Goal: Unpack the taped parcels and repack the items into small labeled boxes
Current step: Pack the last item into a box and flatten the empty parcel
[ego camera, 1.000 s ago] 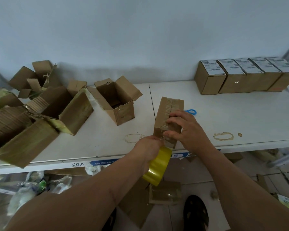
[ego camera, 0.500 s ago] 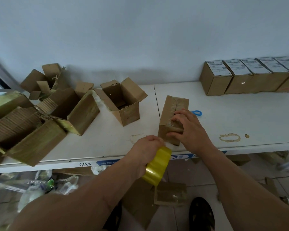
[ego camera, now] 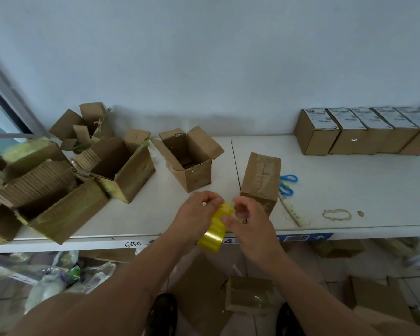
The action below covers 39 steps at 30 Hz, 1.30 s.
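Observation:
A small taped cardboard box [ego camera: 261, 181] stands free on the white table [ego camera: 349, 190], just beyond my hands. My left hand [ego camera: 199, 214] holds a roll of yellow tape [ego camera: 214, 231] near the table's front edge. My right hand [ego camera: 246, 217] pinches the roll's upper end with thumb and fingers, close to the box but off it. Several closed small boxes with white labels [ego camera: 361, 129] stand in a row at the back right. One open, seemingly empty box [ego camera: 192, 158] stands left of the taped one.
Several torn-open parcels [ego camera: 58, 180] clutter the table's left side. Blue-handled scissors [ego camera: 287, 185] lie right of the taped box. Brown stains [ego camera: 336, 214] mark the table at the right. Cardboard [ego camera: 250, 297] and plastic wrap [ego camera: 58, 277] litter the floor beside my feet.
My right hand has come off the taped box and joined the left hand on the tape roll. The roll has risen from below the table edge. The box now stands untouched.

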Motion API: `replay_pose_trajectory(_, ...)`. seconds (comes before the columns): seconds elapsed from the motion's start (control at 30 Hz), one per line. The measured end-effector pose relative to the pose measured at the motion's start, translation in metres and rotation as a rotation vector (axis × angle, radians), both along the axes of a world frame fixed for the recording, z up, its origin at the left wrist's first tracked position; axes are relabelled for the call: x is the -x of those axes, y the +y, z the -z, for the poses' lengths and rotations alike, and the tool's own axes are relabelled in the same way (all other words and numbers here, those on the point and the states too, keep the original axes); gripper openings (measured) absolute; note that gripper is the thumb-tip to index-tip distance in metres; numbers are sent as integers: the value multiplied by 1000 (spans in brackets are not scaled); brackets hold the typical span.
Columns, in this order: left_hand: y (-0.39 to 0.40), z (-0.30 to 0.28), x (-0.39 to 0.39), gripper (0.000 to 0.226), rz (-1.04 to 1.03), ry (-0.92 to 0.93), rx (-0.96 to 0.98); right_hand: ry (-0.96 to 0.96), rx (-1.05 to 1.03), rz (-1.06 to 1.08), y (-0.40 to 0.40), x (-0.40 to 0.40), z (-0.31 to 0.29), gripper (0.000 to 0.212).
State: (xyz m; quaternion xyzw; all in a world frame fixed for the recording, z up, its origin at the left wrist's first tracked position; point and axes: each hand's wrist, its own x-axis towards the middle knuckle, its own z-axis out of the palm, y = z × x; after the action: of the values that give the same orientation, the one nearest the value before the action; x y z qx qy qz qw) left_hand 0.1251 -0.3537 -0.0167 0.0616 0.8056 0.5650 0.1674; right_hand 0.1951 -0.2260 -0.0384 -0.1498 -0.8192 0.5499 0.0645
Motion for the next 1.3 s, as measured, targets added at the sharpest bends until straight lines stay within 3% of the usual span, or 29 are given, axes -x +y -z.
replay_pose_trajectory(0.17,-5,2,0,12,79,178,113,-16,154,26,-5,7,3,54)
replay_pose_trajectory(0.27,-4,5,-6,15,72,311,78,-3,197,-4,-2,12,-1,49)
replay_pose_trajectory(0.57,-3,14,-11,14,-21,193,-67,-35,164,46,-5,21,0,7)
replay_pose_trajectory(0.8,9,18,-10,33,-63,263,-20,-112,472,88,-4,23,-5,19)
replay_pose_trajectory(0.9,11,23,-12,29,-72,366,19,-137,613,109,-3,24,-9,20)
replay_pose_trajectory(1.1,7,33,-12,46,-35,492,75,-149,558,87,-3,24,-8,16)
replay_pose_trajectory(1.3,7,37,-7,14,-57,479,119,-137,515,74,-2,24,-4,17)
